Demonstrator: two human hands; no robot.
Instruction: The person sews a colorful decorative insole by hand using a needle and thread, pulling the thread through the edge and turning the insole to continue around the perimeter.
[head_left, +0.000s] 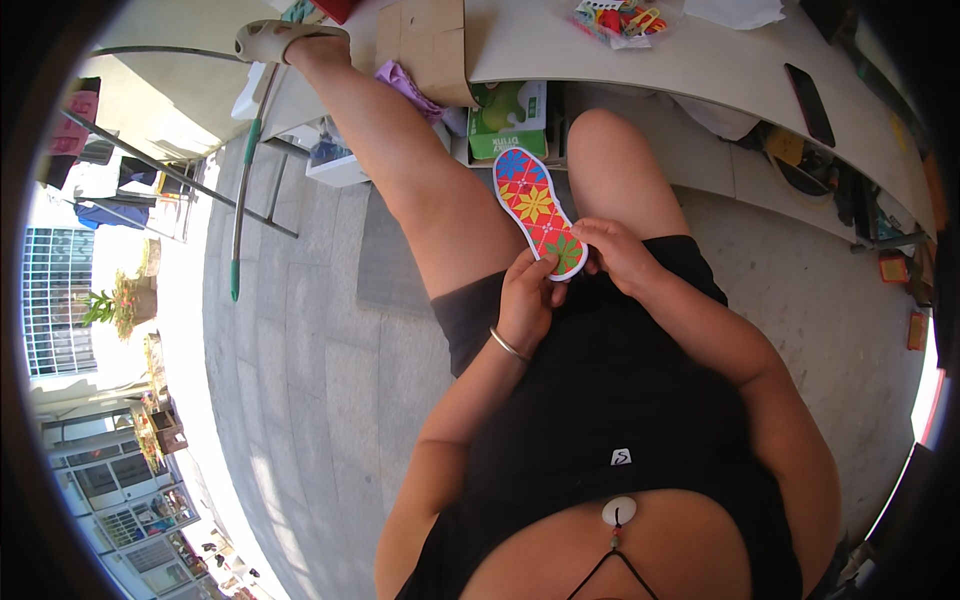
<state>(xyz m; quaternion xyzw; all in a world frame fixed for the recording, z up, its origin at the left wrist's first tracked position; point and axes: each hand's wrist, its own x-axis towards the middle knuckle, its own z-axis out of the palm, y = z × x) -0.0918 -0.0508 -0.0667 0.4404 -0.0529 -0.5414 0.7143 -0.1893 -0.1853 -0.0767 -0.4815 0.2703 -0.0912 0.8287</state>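
A patterned shoe insole (534, 206) with a white edge shows blue, yellow and green flower shapes on red. It lies over my lap, its wider blue-flowered end pointing away from me. My left hand (609, 251) pinches its right edge near the green flower. On the other side, my right hand (531, 289), below a silver bangle, grips the near end, with the thumb on top by the green flower. The fingers under the insole are partly hidden.
Before me stands a pale table (720, 67) bearing a phone (810, 105), a plastic bag of colourful threads (622, 21) and a cardboard piece (424, 45). A green box (508, 124) sits on the shelf beneath. A metal pole with green sections (244, 187) is at the left.
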